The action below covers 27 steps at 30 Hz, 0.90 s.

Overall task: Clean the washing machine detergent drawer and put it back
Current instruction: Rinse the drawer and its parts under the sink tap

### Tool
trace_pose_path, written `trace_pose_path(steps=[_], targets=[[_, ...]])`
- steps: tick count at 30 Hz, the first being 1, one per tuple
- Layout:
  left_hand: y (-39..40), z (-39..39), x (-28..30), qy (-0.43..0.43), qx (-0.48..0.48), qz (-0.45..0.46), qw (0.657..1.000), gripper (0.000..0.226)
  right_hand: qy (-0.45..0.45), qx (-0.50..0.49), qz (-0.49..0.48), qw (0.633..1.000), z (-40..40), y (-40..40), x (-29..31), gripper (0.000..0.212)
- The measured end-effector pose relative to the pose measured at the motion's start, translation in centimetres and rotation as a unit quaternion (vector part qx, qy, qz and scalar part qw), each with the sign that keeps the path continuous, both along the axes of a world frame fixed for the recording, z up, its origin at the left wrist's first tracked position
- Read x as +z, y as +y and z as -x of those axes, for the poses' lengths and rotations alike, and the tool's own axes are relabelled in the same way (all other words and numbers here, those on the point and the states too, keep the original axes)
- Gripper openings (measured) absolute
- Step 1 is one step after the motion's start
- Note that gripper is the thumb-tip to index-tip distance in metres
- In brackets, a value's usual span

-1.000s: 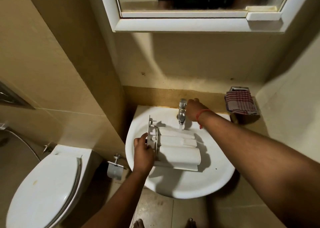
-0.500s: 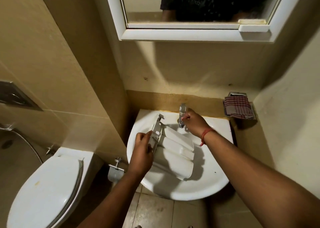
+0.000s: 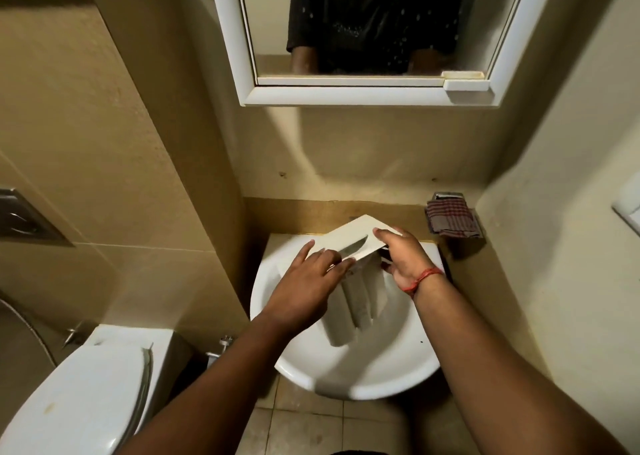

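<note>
The white detergent drawer (image 3: 356,299) hangs upright over the white sink (image 3: 349,371), its flat front panel with the handle recess turned up toward me and its compartments pointing down into the basin. My left hand (image 3: 304,281) holds the panel's lower left edge. My right hand (image 3: 401,257), with a red thread at the wrist, grips the panel's right end. The tap is hidden behind the drawer and my hands.
A white toilet (image 3: 79,395) stands at the lower left, a flush plate (image 3: 27,219) on the wall above it. A checked cloth (image 3: 450,221) lies on a holder right of the sink. A white-framed mirror (image 3: 363,32) hangs above. Walls close in on both sides.
My right hand left the tap and took the drawer's front panel. The drawer was lifted from lying in the basin and turned upright, front panel up.
</note>
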<state>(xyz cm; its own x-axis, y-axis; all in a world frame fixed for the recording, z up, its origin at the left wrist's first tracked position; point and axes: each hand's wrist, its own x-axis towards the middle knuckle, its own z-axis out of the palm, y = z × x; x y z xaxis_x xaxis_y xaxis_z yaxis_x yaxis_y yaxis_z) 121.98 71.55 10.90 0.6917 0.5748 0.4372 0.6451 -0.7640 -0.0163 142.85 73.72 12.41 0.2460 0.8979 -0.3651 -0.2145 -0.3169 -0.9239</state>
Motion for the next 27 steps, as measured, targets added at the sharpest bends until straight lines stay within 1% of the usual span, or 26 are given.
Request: trace_pose_path(steps=[2,3,4,5,6,7,8,9,11,12,13,14,16,17,18,20,22,24,27], targets=[[0.5,0.0,0.2,-0.019,0.012,-0.014,1.000,0.057,0.035,-0.071,-0.015,0.997,0.1,-0.5,0.1,0.011],[0.7,0.0,0.2,-0.053,0.040,-0.004,0.998,0.053,0.046,-0.105,-0.026,0.993,0.1,-0.7,0.0,0.010],[0.8,-0.2,0.3,-0.107,0.087,0.020,0.990,0.053,0.049,-0.134,-0.036,0.989,0.3,-1.0,0.1,0.009],[0.9,-0.2,0.3,-0.170,0.141,0.067,0.973,0.059,0.054,-0.159,-0.044,0.985,0.5,-1.2,-0.1,0.016],[0.9,-0.2,0.7,-0.235,0.187,0.131,0.945,0.069,0.061,-0.182,-0.047,0.980,0.8,-1.4,-0.1,0.028],[0.9,-0.3,1.0,-0.304,0.221,0.206,0.904,0.076,0.073,-0.206,-0.051,0.974,1.2,-1.6,-0.2,0.038],[1.1,-0.3,1.3,-0.371,0.231,0.290,0.852,0.080,0.080,-0.228,-0.058,0.969,1.7,-1.7,-0.1,0.042],[1.2,-0.3,1.7,-0.430,0.222,0.376,0.791,0.079,0.086,-0.247,-0.065,0.963,2.2,-1.8,-0.1,0.044],[1.8,-0.1,2.4,-0.540,0.172,0.503,0.653,0.061,0.097,-0.277,-0.074,0.953,3.0,-1.9,-0.2,0.058],[2.3,0.1,2.6,-0.571,0.160,0.539,0.598,0.054,0.099,-0.291,-0.080,0.948,3.3,-1.9,-0.2,0.064],[2.6,0.3,2.8,-0.586,0.151,0.560,0.565,0.053,0.099,-0.302,-0.087,0.944,3.5,-1.8,-0.5,0.065],[2.9,0.6,3.0,-0.595,0.144,0.571,0.547,0.052,0.098,-0.304,-0.088,0.944,3.7,-1.9,-0.6,0.061],[3.2,1.1,3.4,-0.616,0.142,0.570,0.524,0.046,0.099,-0.294,-0.082,0.947,4.2,-2.4,-0.4,0.038],[3.5,1.3,3.4,-0.623,0.146,0.566,0.520,0.039,0.098,-0.284,-0.078,0.951,4.5,-2.6,-0.3,0.026],[3.7,1.5,3.4,-0.624,0.152,0.560,0.523,0.034,0.095,-0.270,-0.075,0.955,4.7,-2.8,-0.2,0.019],[3.9,1.9,3.2,-0.612,0.167,0.549,0.544,0.031,0.085,-0.251,-0.076,0.961,5.1,-3.3,0.0,0.014],[4.3,2.3,3.0,-0.596,0.176,0.545,0.563,0.035,0.066,-0.243,-0.075,0.965,5.3,-3.5,0.3,0.016],[4.4,2.6,3.2,-0.590,0.179,0.540,0.572,0.039,0.044,-0.231,-0.068,0.970,5.2,-3.8,0.9,0.019],[4.3,2.5,4.0,-0.600,0.172,0.530,0.575,0.038,0.002,-0.217,-0.083,0.973,4.3,-4.0,2.3,0.008]])
